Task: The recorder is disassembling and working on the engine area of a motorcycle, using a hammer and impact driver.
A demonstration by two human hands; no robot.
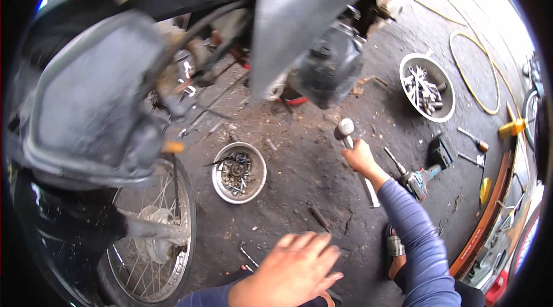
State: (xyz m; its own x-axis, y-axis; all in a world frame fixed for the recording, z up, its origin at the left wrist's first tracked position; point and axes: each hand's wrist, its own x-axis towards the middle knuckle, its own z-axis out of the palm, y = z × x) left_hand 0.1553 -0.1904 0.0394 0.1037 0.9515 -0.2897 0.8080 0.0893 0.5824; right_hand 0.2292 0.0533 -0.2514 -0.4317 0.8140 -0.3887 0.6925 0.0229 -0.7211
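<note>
Right hand (pixel 360 157) was wrapped around the hammer (pixel 344 128), high on the handle, just below the head. Hammer was out ahead of the person, between the two bowls and nearer the motorcycle's dark rounded part (pixel 331 68); couldn't tell whether it touched the floor (pixel 299 191). Left hand (pixel 296 266) was spread, holding nothing, low in view.

Risks, as judged: such a high grip put fingers near the head, so a swing in a tight spot could have bashed knuckles. A slip could have dropped the hammer near the sandalled foot (pixel 396 245) or on the power drill (pixel 417 183), both close to the handle end. A stray knock could have tipped the smaller bowl and scattered its loose hardware.

Containers: smaller metal bowl (pixel 257 180), left, near the wheel (pixel 193 232), held bolts, small fittings and a dark round part, too jumbled to count. Larger pale basin (pixel 453 96), right, held wrenches and what looked like sockets, heaped. Both stood upright.
</note>
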